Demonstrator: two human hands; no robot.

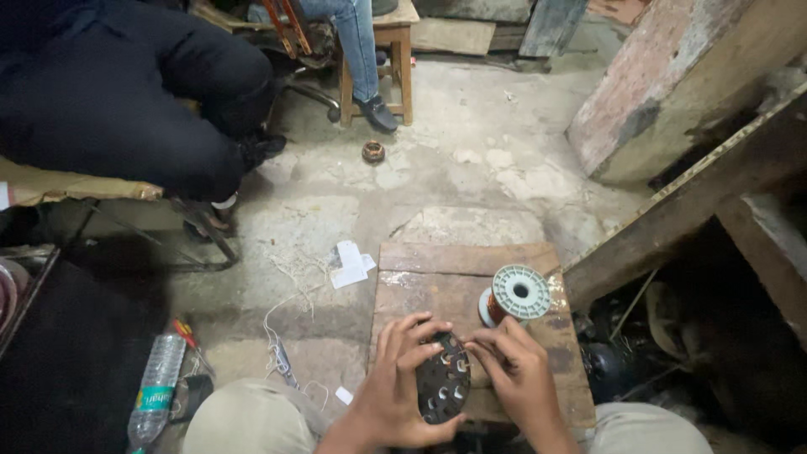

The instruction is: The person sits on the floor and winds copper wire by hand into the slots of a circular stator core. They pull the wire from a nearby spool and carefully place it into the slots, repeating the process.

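Observation:
A dark round motor stator (444,380) with several white-lined slots stands on edge on a worn wooden board (437,282). My left hand (395,382) wraps around its left side and grips it. The fingers of my right hand (517,370) pinch at its upper right rim; whether a wire lies between them is too fine to see. Just behind my right hand, a spool of copper wire (514,296) with pale green flanges lies on the board.
A plastic water bottle (155,393) and a red-handled tool (187,334) lie on the floor at left, near loose wire (282,336) and paper scraps (349,265). Two seated people's legs (151,92) and a wooden stool (395,50) are behind. Timber beams (672,202) rise at right.

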